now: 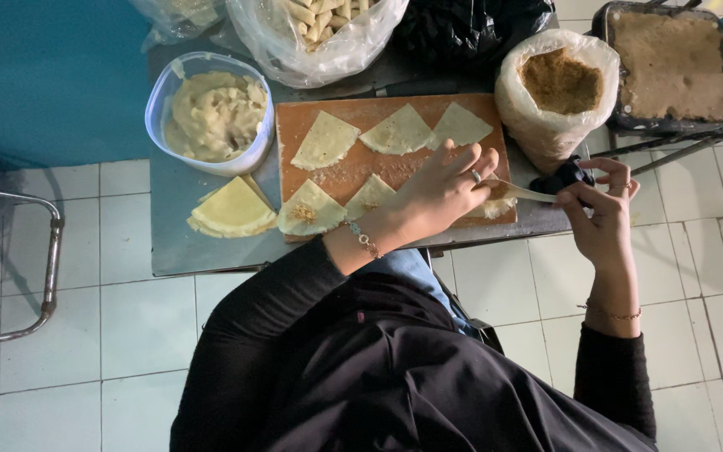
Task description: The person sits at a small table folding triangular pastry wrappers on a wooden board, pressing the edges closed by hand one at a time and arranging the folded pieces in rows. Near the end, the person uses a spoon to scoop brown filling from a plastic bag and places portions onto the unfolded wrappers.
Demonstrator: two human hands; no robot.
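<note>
1. Head view: I see my left hand [441, 191] lying palm-down on the wooden board [353, 172], fingers loosely spread and pressing on a pale dough wrapper [495, 208] at the board's near right corner; it grips nothing.
2. My right hand [602, 209] hovers just off the worktop's [169, 243] near right edge, fingers curled round a small dark handle [564, 177]. A thin pale blade or spoon tip [527, 193] reaches from it towards the left hand, touching the wrapper under those fingers. I cannot tell exactly what kind of tool it is.
3. The board sits at the middle of the worktop. On it lie three folded wrappers [399, 132] along its far edge and two more [311, 209] along its near edge, one showing a dab of brown filling.
4. A stack of unfilled wrappers [232, 209] rests on the bare worktop just left of the board, near the near edge.
5. A clear plastic tub of pale mash [215, 113] stands at the far left corner, touching the board's left side.
6. A white bag of brown crumbs [558, 88] stands just beside the board's far right corner.
7. A dark tray of brown crumbs [671, 67] sits beyond the worktop's right edge.
8. Plastic bags [320, 33] crowd the far edge.
</note>
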